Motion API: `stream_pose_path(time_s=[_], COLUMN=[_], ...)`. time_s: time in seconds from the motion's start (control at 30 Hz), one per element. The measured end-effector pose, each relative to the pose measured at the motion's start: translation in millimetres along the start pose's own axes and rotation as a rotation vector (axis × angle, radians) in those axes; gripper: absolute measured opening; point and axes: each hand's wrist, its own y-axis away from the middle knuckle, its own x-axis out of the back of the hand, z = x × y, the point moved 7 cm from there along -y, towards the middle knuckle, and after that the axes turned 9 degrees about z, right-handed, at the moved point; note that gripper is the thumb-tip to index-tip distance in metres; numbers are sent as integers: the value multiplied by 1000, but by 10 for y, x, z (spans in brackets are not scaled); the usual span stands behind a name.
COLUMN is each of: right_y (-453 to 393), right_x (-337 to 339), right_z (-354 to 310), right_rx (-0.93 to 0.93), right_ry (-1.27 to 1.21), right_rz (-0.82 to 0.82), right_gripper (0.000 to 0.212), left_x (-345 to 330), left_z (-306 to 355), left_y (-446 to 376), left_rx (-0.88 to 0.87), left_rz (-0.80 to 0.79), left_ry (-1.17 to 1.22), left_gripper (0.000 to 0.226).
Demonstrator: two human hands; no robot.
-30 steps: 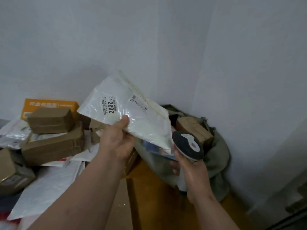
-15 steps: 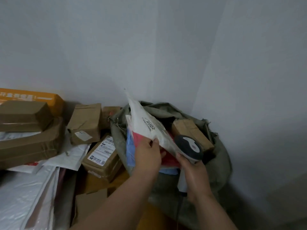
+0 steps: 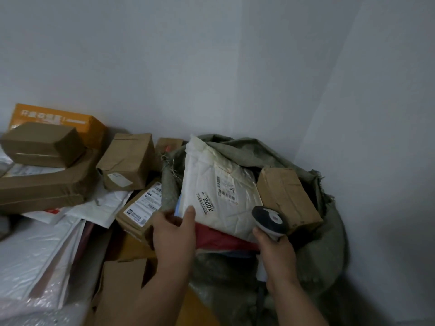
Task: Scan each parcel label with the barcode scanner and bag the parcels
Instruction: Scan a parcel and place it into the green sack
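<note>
Seen from the head camera, a person lowers a white poly mailer (image 3: 219,187) into the open mouth of a grey-green woven sack (image 3: 329,231) standing in a room corner, its label marked "2002" facing up. The left hand (image 3: 174,229) pinches the mailer's lower left corner between thumb and fingers, a hold that likely lets the flat packet slide in on top of a red packet (image 3: 219,238) and beside a brown carton (image 3: 287,196) already bagged. The right hand (image 3: 275,250) is wrapped round the handle of a barcode scanner (image 3: 269,220), its head tipped up and held just off the mailer's lower right edge, apparently kept ready for the next label. Left of the sack, cardboard boxes (image 3: 127,161), an orange box (image 3: 58,121) and white mailers (image 3: 35,255) lie heaped, seemingly awaiting their turn.
</note>
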Motion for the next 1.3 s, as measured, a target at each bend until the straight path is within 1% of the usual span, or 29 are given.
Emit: stream_pose_path(time_s=[0.03, 0.07, 0.13, 0.2, 0.27, 0.33, 0.43, 0.5, 0.57, 0.63, 0.7, 0.77, 0.9, 0.97, 1.03, 1.07, 1.17, 1.23, 1.3], right_y=[-1, 8, 58, 147, 255, 398, 703, 920, 1129, 1334, 1569, 1793, 2200, 2374, 2522, 2582, 2726, 2775, 2768], right_x=[-2, -12, -50, -103, -157, -219, -356, -458, -572, -717, -893, -1105, -1550, -1760, -1939, -2020, -2186, -2250, -2286], right_z=[-22, -41, -81, -139, -238, -362, -539, -619, -661, -637, -571, -487, -259, -117, 1, 56, 155, 161, 156], right_rx=[10, 16, 19, 34, 99, 163, 248, 298, 327, 317, 273, 235, 181, 139, 112, 99, 91, 102, 99], right_ry=[10, 26, 42, 39, 46, 28, -33, -35, -8, 45, 100, 147, 268, 302, 324, 337, 368, 370, 366], right_rz=[9, 14, 2, -30, -59, -101, -227, -295, -333, -355, -385, -419, -455, -467, -478, -486, -514, -530, -525], right_gripper=[31, 29, 29, 30, 32, 33, 32, 30, 22, 14, 18, 15, 16, 19, 16, 15, 15, 18, 19], left_x=[47, 58, 0, -45, 9, 140, 430, 685, 963, 1250, 1504, 1747, 2275, 2533, 2722, 2780, 2790, 2725, 2658], left_z=[43, 76, 99, 31, -53, -112, -224, -334, -419, -472, -514, -540, -512, -515, -582, -642, -861, -994, -1068], left_y=[-43, -80, -107, -82, -66, -105, -259, -382, -481, -585, -709, -842, -1117, -1291, -1490, -1585, -1758, -1819, -1886], left_rx=[-33, -70, -116, -116, -99, -73, -15, 17, 1, -51, -107, -143, -238, -293, -276, -249, -212, -209, -209], left_rz=[26, 18, -72, -155, -162, -136, -119, -72, 7, 87, 126, 151, 218, 234, 211, 175, -5, -93, -147], left_ry=[-11, -39, -136, -200, -190, -150, -113, -100, -125, -168, -222, -256, -327, -393, -519, -616, -881, -969, -1015], left_gripper=[35, 31, 20, 15, 12, 15, 17, 12, 11, 18, 25, 27, 31, 37, 51, 63, 100, 112, 117])
